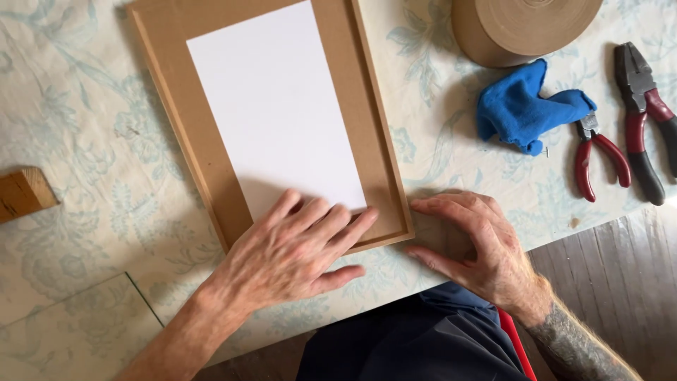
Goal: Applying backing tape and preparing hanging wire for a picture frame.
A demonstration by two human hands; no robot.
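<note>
Frame: I see a brown rectangular fibreboard picture frame (pixel 211 134) lying back-up on the table (pixel 84 127), which wears a pale cloth with a blue-green floral print; it sits near the front edge, tilted a little
Inside the frame: a white rectangular sheet of card (pixel 275 106) lies in the frame's shallow recess, with a brown margin showing round it
Left hand: my left hand (pixel 293 250) lies flat, palm down, fingers spread over the frame's near right corner, fingertips touching the lower edge of the white card; its grip is released, pressing, grasping nothing
Right hand: my right hand (pixel 479 247) rests on the table just beside that same corner, forefinger against the frame's outer edge, thumb out towards the table's edge; grip loose, closed round nothing
Tools: a wide roll of brown paper tape (pixel 522 28) stands at the far right, a crumpled blue cloth (pixel 525 106) below it, small red-handled cutters (pixel 599 155) touching the cloth, larger red-and-black pliers (pixel 645 120) beside them
Other: a wooden block (pixel 25 192) at the left edge; a clear glass pane (pixel 77 331) at the near left
</note>
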